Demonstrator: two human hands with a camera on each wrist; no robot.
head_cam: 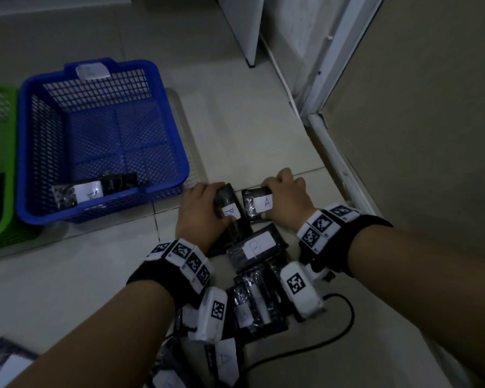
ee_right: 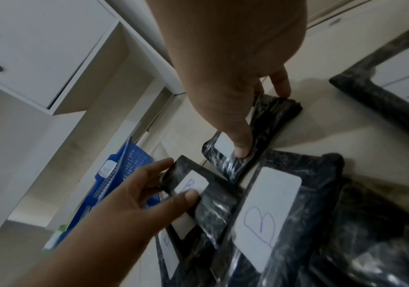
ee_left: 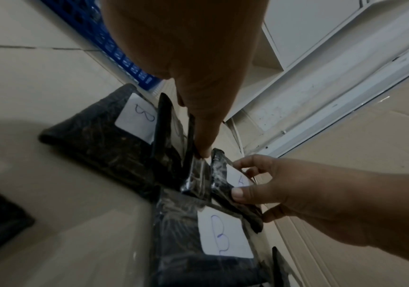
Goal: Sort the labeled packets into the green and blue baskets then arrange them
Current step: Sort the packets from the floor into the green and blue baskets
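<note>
Left hand (head_cam: 200, 212) gripped a dark packet with a white label reading "B" (head_cam: 230, 212), fingers (ee_right: 149, 174) curled round its far end, thumb on the label. Right hand (head_cam: 287, 197) gripped a second dark packet labelled "A" (head_cam: 256, 204), fingers over its far edge, thumb (ee_right: 241, 149) pressed beside the label. Both packets sat low over the tiled floor (head_cam: 249, 121) at about 12 o'clock of the pile; whether they touched the floor could not be told.

Just below them, at 6 o'clock, lay a larger packet marked "B" (head_cam: 256, 247) on top of more dark packets (head_cam: 252, 301); one near the bottom edge read "A" (head_cam: 226, 359). Another packet (head_cam: 0, 359) sat at 8 o'clock, label unreadable.

Blue basket (head_cam: 101, 135) stood at 10 o'clock of the hands, with a white tag on its far rim, writing blurred. Inside, at its near wall, lay one packet (head_cam: 93, 190) whose label looked like "A". Green basket (head_cam: 0, 163) touched the blue one at 9 o'clock, with dark packets partly in view inside.

Both wrists wore black bands with white marker blocks (head_cam: 185, 259). A black cable (head_cam: 333, 331) ran over the floor at 5 o'clock. White cabinet (head_cam: 241, 23) stood at 12 o'clock, a door frame (head_cam: 333, 65) at 1 o'clock.
</note>
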